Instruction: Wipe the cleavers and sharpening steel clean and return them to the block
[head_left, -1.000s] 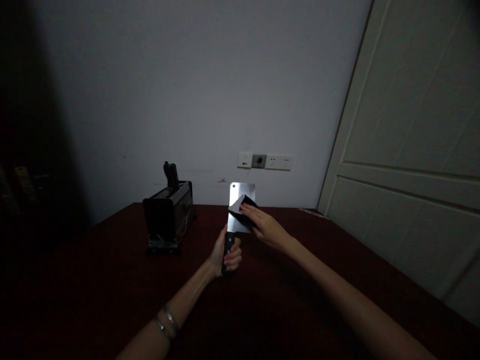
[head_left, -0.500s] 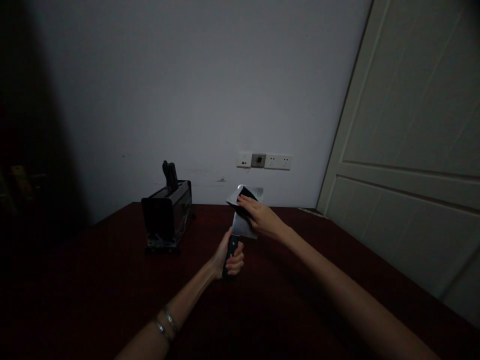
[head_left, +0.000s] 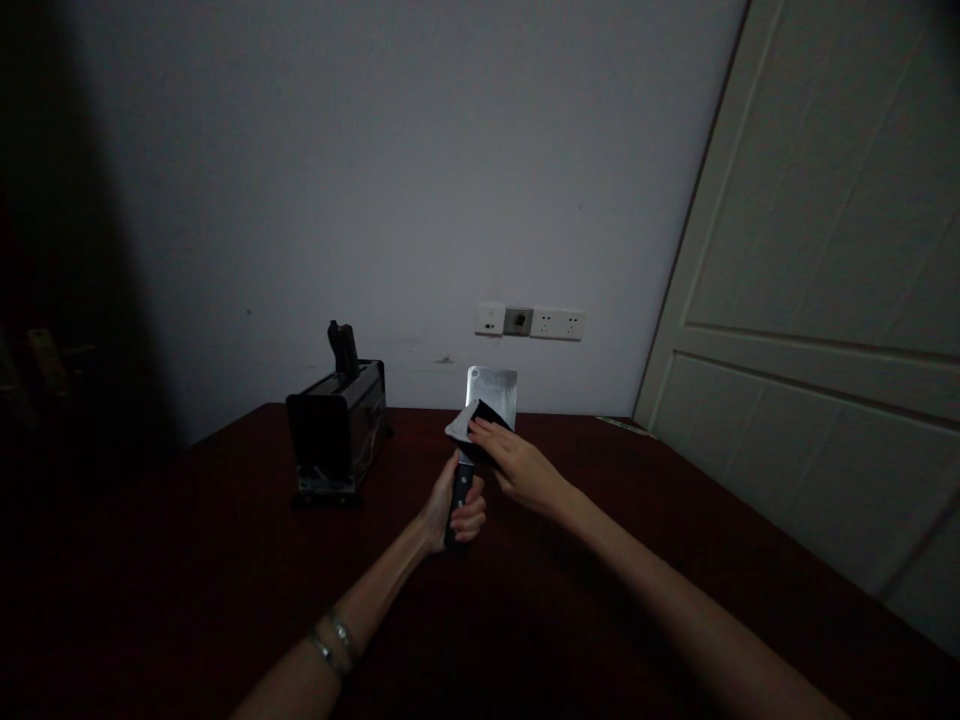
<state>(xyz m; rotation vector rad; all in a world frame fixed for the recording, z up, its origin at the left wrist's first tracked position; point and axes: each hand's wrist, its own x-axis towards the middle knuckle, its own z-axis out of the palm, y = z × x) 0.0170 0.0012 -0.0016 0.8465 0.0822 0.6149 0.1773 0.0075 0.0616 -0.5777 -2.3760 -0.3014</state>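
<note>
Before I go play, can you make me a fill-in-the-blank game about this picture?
1. The left hand grips the cleaver by its black ____.
2. The ____ hand holds a cloth over part of the blade.
3. Two bracelets circle the ____ arm.
4. The sockets are on the ____.

Missing words: handle; right; left; wall.

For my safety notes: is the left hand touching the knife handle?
Touching. The head view shows the left hand wrapped around the black knife handle.
</note>
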